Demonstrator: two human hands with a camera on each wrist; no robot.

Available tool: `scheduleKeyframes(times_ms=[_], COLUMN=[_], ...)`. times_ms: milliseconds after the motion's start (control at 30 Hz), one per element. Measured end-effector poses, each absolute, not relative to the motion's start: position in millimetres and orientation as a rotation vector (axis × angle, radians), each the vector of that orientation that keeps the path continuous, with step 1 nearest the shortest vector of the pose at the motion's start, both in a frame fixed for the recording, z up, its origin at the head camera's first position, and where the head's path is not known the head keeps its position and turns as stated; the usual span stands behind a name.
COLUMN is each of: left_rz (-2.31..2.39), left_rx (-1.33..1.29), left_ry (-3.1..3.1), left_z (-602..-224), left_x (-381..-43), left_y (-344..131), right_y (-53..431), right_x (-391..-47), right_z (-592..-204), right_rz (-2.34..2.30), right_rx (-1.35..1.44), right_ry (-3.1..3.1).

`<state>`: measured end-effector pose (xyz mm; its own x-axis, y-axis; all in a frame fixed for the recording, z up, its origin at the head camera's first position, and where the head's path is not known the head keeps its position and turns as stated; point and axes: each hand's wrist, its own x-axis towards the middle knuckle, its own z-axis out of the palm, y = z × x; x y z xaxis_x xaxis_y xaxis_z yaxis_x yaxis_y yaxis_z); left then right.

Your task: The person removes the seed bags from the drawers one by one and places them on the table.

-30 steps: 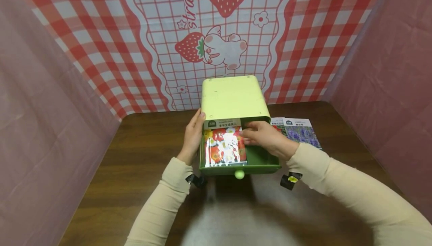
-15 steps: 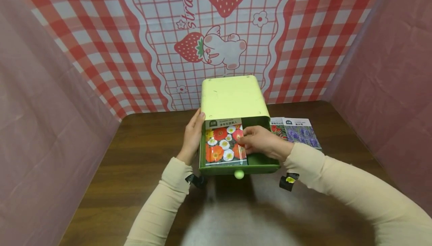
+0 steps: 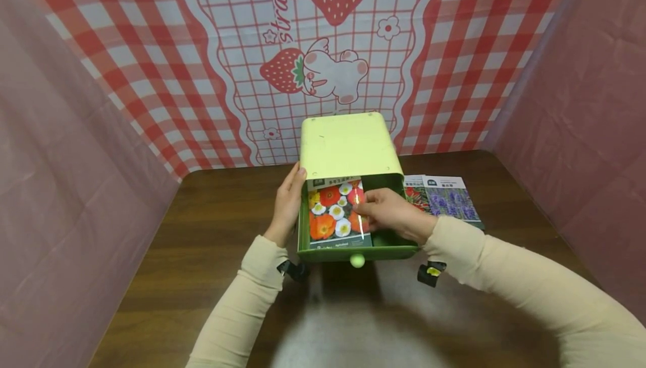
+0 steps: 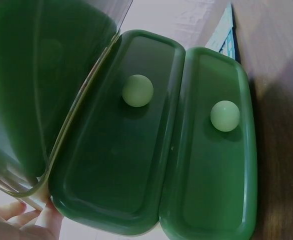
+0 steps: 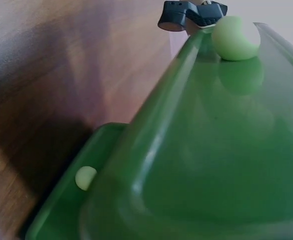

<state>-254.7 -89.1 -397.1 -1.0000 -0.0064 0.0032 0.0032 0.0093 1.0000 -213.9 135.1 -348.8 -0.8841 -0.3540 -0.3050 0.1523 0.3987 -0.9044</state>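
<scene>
In the head view a pale green cabinet stands on the table with its top drawer pulled out. A seed packet with orange, red and white poppies lies in the left part of that drawer, its top strip partly under the cabinet's edge. My right hand pinches the packet's right edge, thumb on top, the other fingertips hidden. Along the cabinet's left side my left hand rests with fairly straight fingers. Its fingers show low in the left wrist view, against the cabinet's side.
Right of the cabinet lie a purple-flower seed packet and a red-flower packet, partly overlapped. Below the pulled-out drawer, the left wrist view shows two dark green drawer fronts, one upper and one lower, each with a round knob.
My right hand has closed on the packet's right edge. The packet has shifted slightly toward the cabinet; its lower printed band now shows and the glare is gone. My left hand has stayed put.
</scene>
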Motion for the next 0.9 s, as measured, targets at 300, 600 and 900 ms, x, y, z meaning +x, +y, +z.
scheduleKeyframes(times_ms=[300,600,900], left_rz=[-2.23,-2.206,-2.212], left_rx=[-0.017,-0.044,-0.009], left_ry=[-2.169,-2.153,-2.164], left_z=[-396.5,-396.4,-396.0], left_x=[-250.9,-249.3,-249.3], left_y=[-87.4,-85.2,-85.9], right_y=[141.8,156.3,170.5], right_x=[-214.2,-210.0,-196.8], right_z=[-335.9,-321.7,-309.2], right_rz=[-1.555,-1.619,-1.611], right_rx=[-0.137,-0.074,-0.058], right_ry=[2.191,2.084,1.961])
